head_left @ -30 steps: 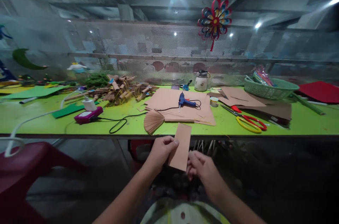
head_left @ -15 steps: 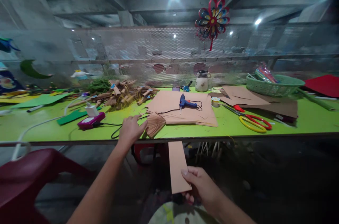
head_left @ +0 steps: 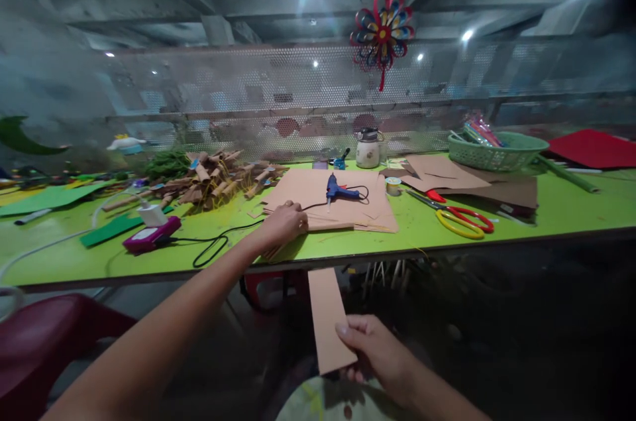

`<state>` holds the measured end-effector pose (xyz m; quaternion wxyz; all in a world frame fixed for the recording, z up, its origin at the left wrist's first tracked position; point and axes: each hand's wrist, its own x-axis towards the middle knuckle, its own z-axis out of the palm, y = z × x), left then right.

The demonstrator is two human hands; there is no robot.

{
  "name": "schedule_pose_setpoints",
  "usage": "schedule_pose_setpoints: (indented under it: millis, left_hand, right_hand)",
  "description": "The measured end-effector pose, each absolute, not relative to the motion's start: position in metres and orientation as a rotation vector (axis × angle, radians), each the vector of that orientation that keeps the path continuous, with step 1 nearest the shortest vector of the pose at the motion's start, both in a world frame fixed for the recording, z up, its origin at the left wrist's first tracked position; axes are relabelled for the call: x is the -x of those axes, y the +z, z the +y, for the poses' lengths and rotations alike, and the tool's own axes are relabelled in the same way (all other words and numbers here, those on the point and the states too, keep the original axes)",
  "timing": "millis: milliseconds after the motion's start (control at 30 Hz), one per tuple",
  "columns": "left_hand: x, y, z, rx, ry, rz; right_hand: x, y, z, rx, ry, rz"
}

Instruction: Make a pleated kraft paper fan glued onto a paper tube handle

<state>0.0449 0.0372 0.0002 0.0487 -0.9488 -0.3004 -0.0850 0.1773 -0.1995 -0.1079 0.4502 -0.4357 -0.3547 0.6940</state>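
My right hand [head_left: 375,348] pinches a flat strip of light brown paper [head_left: 326,321] below the front edge of the table, thumb on top. At the table edge my left hand [head_left: 285,225] is closed over a pleated paper fan [head_left: 271,252], with its fingers curled and most of the fan hidden under them. Just beyond that hand lies a stack of brown paper sheets [head_left: 368,212]. A blue hot glue gun [head_left: 342,190] rests on the stack, its black cord running left.
Red-and-yellow-handled scissors [head_left: 460,221] and a small tape roll [head_left: 393,186] lie right of the stack. Farther right stands a green basket [head_left: 497,154]. Rolled brown paper pieces [head_left: 213,179] are heaped at left, behind a purple power adapter [head_left: 152,235]. A dark red stool [head_left: 54,341] stands lower left.
My left hand has moved right onto the pleated fan and closed over it. My right hand still holds the paper strip in nearly the same place. The view has turned slightly right.
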Motion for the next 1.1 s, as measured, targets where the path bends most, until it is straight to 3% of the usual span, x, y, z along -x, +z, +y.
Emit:
schedule_pose_setpoints:
  millis: [567, 1100]
  left_hand:
    - [-0.063, 0.055, 0.056, 2.974, 0.129, -0.726]
    - [-0.083, 0.089, 0.05, 2.893, 0.284, -0.653]
  right_hand:
    - [-0.143, -0.083, -0.147, 0.965, 1.953, -1.076]
    - [-0.132, -0.03, -0.116, 1.039, 1.818, -1.004]
